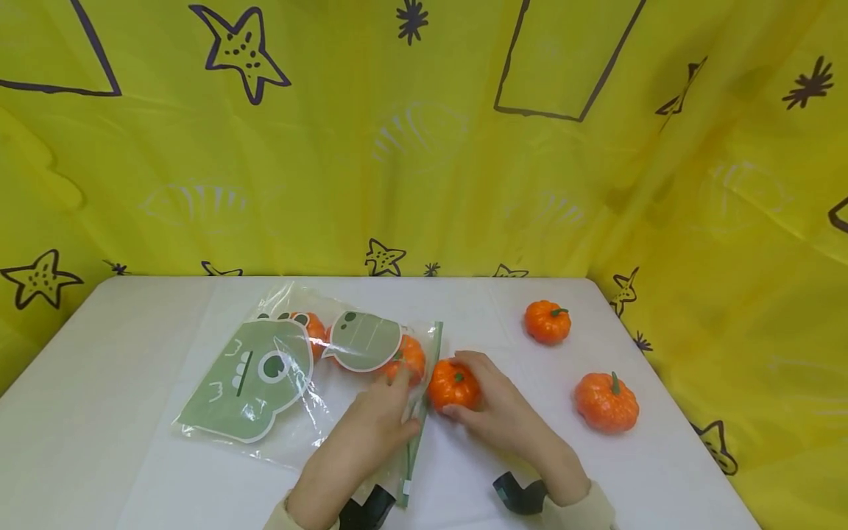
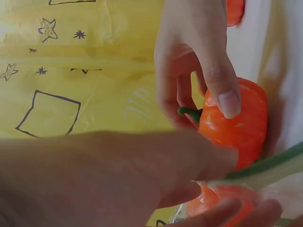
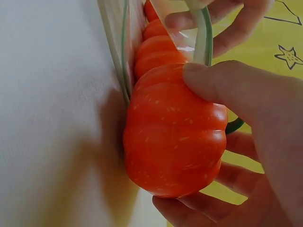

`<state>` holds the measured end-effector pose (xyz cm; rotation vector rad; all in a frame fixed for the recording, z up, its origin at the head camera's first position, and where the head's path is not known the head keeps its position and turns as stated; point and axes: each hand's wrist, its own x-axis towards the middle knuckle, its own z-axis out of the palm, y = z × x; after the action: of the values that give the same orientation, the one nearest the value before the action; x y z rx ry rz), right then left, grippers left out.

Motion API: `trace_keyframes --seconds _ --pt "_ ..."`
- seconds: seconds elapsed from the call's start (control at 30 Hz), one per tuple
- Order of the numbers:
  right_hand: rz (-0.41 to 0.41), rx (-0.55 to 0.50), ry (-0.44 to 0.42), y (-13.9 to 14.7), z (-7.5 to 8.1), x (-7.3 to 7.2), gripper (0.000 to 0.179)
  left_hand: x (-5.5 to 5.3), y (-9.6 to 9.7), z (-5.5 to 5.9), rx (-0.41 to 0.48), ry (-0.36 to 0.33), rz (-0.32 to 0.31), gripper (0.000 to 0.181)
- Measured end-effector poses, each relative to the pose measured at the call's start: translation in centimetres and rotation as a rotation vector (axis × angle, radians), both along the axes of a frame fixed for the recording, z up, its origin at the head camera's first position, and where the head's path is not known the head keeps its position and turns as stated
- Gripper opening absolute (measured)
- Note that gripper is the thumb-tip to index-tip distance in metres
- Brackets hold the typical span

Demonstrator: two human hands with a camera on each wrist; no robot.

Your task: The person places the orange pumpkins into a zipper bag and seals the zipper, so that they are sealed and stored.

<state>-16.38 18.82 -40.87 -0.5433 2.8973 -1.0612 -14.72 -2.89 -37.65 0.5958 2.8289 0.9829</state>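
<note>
In the head view a clear zip bag [image 1: 218, 390] with a green cartoon print lies on the table, its green-edged mouth facing right. Several small orange pumpkins lie inside it, partly hidden by the print; one pumpkin [image 1: 411, 355] is near the mouth. My left hand [image 1: 371, 423] pinches the bag's upper lip, thumb and fingers on either side of the plastic. My right hand [image 1: 503, 412] grips another orange pumpkin [image 1: 453, 385] by its sides, right at the opening. In the right wrist view this pumpkin [image 3: 175, 132] sits in front of those in the bag, green stem toward the palm.
Two more orange pumpkins stand on the right of the white table [image 1: 503, 331]: one pumpkin [image 1: 547, 322] toward the back, one pumpkin [image 1: 606, 403] nearer. A yellow patterned curtain [image 1: 424, 184] hangs behind and beside the table.
</note>
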Motion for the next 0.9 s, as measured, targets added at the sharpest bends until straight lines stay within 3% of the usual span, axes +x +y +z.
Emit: trace_keyframes --seconds 0.1,0.2,0.3,0.43,0.57,0.77,0.9 --pt "0.023 -0.019 0.002 -0.2 -0.1 0.1 0.062 -0.2 0.0 -0.1 0.03 0.098 -0.006 0.027" --pt "0.052 -0.022 0.027 -0.4 -0.2 0.1 0.06 -0.6 0.3 -0.3 0.089 0.188 0.037 0.016" --pt "0.079 -0.025 0.021 -0.4 -0.2 0.2 0.062 -1.0 0.8 -0.4 0.171 0.223 0.088 0.019" --pt "0.112 0.005 -0.006 -0.1 -0.1 0.3 0.064 -1.4 1.3 -0.6 0.231 0.231 0.12 0.029" --pt "0.157 0.034 0.019 0.3 -0.1 0.4 0.061 -1.6 1.5 -0.9 0.228 0.216 0.122 0.035" --pt "0.247 -0.024 0.075 0.3 -0.2 0.3 0.051 -1.6 1.5 -1.3 0.188 0.182 0.076 0.037" --pt "0.234 -0.096 0.054 -0.3 -0.7 0.1 0.052 -1.4 1.5 -1.2 0.192 0.184 0.066 0.034"
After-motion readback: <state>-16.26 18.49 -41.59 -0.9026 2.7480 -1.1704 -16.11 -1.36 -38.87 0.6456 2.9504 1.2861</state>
